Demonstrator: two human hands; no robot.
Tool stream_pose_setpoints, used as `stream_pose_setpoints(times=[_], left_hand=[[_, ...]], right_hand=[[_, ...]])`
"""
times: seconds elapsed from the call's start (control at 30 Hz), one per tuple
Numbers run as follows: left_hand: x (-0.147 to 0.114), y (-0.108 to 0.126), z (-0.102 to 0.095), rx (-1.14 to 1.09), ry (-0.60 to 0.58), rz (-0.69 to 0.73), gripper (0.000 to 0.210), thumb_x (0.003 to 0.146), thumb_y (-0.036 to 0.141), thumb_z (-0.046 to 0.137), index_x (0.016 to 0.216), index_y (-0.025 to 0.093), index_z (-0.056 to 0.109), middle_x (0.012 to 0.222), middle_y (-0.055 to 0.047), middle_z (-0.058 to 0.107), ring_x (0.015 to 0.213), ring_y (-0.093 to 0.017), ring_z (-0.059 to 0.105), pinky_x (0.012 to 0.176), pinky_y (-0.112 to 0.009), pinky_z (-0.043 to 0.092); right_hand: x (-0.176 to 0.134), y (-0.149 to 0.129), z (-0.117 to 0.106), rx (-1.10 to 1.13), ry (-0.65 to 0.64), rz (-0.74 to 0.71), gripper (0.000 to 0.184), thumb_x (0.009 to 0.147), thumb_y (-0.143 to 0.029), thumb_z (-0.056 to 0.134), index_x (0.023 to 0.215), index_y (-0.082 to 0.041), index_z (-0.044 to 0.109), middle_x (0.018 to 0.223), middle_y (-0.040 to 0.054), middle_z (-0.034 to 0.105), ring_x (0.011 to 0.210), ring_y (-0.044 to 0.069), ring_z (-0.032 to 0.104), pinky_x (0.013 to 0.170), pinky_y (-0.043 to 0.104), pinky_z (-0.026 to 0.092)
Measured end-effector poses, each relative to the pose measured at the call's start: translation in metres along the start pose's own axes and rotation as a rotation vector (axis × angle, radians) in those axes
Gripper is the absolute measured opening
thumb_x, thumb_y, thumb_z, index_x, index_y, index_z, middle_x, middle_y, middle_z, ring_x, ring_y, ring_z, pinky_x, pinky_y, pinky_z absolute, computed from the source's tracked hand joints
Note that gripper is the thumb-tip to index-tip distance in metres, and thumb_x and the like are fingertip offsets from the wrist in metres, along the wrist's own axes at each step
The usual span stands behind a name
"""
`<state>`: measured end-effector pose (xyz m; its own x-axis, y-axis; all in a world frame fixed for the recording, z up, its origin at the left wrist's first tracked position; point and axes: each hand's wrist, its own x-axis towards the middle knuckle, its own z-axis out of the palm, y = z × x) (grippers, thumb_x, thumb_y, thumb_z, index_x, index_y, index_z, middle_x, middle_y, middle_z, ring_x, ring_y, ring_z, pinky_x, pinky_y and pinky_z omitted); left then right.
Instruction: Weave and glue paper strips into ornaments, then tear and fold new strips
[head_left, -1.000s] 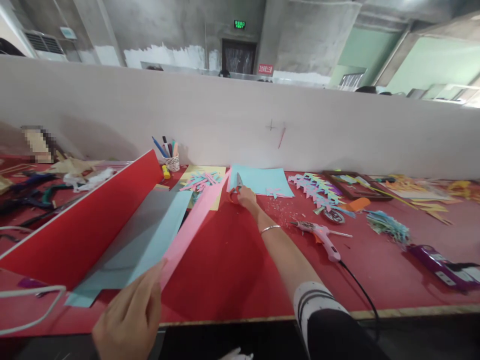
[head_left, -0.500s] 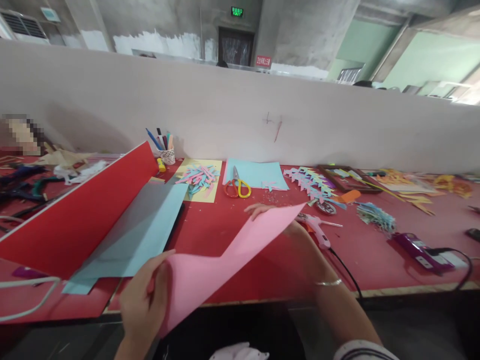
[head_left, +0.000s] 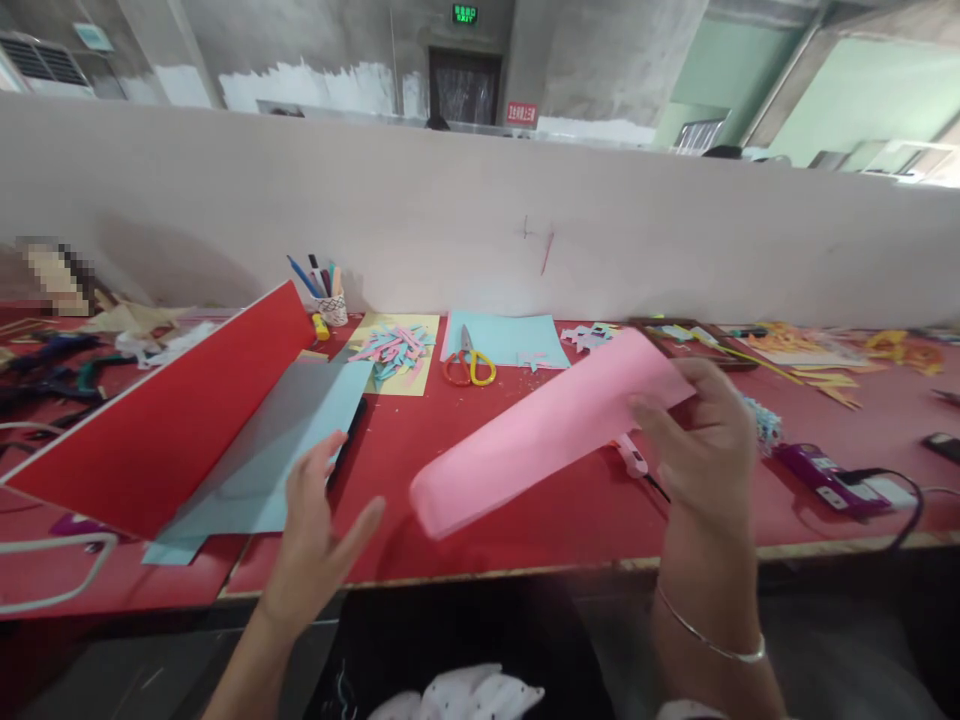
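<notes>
A sheet of pink paper (head_left: 540,430), bent over into a loose curve, hangs above the red table. My right hand (head_left: 705,430) grips its right end between thumb and fingers. Apart from the paper's left end, my left hand (head_left: 315,540) is open, thumb spread from the fingers, holding nothing. Just beyond that hand lie light blue sheets (head_left: 262,450), partly under a tilted red board (head_left: 172,420). Behind the pink paper rest scissors (head_left: 470,362) with one red and one yellow handle, against a light blue sheet (head_left: 517,335). The paper partly hides a pink glue gun (head_left: 631,458).
Pink and blue paper strips (head_left: 397,352) lie on a yellow sheet, near a pen cup (head_left: 330,305). A purple power strip (head_left: 825,480) with a cable sits at right. A white partition (head_left: 450,220) stands along the table's back. A white curved frame (head_left: 90,570) is at front left.
My left hand has let go of the pink paper and opened. My right hand has swung the sheet rightward, its left end now free and curled.
</notes>
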<state>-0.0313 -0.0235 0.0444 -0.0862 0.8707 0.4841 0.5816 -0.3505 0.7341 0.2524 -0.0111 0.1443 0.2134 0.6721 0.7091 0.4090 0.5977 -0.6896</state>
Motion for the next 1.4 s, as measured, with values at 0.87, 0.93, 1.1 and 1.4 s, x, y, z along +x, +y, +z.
stream_pose_setpoints(times=[0.87, 0.93, 1.1, 1.4], left_hand=[[-0.012, -0.026, 0.015, -0.212, -0.358, -0.419, 0.070, 0.068, 0.039, 0.048, 0.130, 0.012, 0.026, 0.069, 0.000, 0.058, 0.058, -0.014, 0.059, 0.063, -0.031, 0.051], [-0.011, -0.029, 0.011, -0.103, -0.308, -0.364, 0.063, 0.070, 0.037, 0.043, 0.127, 0.013, 0.030, 0.068, 0.001, 0.057, 0.058, -0.014, 0.058, 0.061, -0.030, 0.051], [-0.009, -0.016, 0.001, 0.107, -0.388, 0.013, 0.037, 0.074, 0.041, 0.044, 0.102, 0.019, 0.053, 0.085, -0.005, 0.062, 0.080, -0.018, 0.060, 0.074, -0.031, 0.050], [-0.027, -0.044, 0.003, 0.099, -0.578, 0.180, 0.026, 0.080, 0.038, 0.043, 0.090, 0.022, 0.061, 0.083, -0.003, 0.066, 0.075, -0.015, 0.063, 0.069, -0.023, 0.051]], right_hand=[[-0.109, 0.028, 0.110, -0.616, -1.177, -0.327, 0.016, 0.084, -0.030, 0.049, 0.087, -0.017, 0.058, 0.086, 0.0040, 0.060, 0.086, 0.016, 0.052, 0.076, 0.030, 0.034], [-0.106, 0.030, 0.105, -0.620, -1.215, -0.282, 0.017, 0.084, -0.031, 0.050, 0.086, -0.018, 0.059, 0.085, 0.0041, 0.060, 0.084, 0.016, 0.053, 0.074, 0.030, 0.034], [-0.111, 0.026, 0.116, -0.583, -1.211, -0.241, 0.023, 0.086, -0.031, 0.044, 0.089, -0.016, 0.061, 0.086, 0.0068, 0.062, 0.085, 0.017, 0.055, 0.069, 0.029, 0.037], [-0.100, 0.040, 0.099, -0.273, -1.003, -0.015, 0.016, 0.083, -0.024, 0.048, 0.094, -0.019, 0.058, 0.096, 0.0037, 0.062, 0.087, 0.013, 0.057, 0.076, 0.024, 0.043]])
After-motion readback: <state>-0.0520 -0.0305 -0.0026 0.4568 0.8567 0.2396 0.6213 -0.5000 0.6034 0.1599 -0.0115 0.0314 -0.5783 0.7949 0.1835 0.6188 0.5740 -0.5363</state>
